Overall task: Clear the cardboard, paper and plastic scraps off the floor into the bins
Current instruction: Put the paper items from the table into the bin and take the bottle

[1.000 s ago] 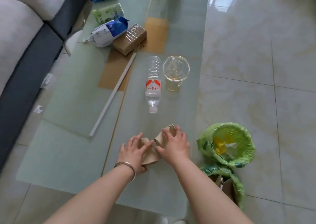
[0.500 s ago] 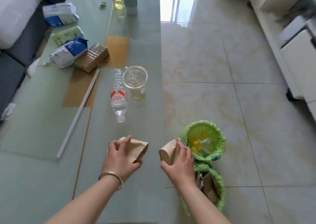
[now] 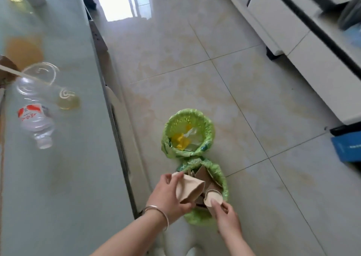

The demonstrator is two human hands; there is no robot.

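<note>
My left hand grips a flattened brown paper cup over the near bin, a small bin lined with a green bag that holds brown cardboard pieces. My right hand pinches a second brown paper cup by its rim above the same bin. Just beyond stands the far bin, also green-lined, with yellow and white scraps inside. A clear plastic bottle with a red label lies on the glass table, and a clear plastic cup lies beside it.
The glass table's edge runs along the left of the bins. A white cabinet lines the right side, with a blue box on the floor by it. Pale floor tiles stretch beyond the bins.
Both hands carried the paper cups off the table to the right and down over the near bin. The view swung right, so the table items now sit at the left edge.
</note>
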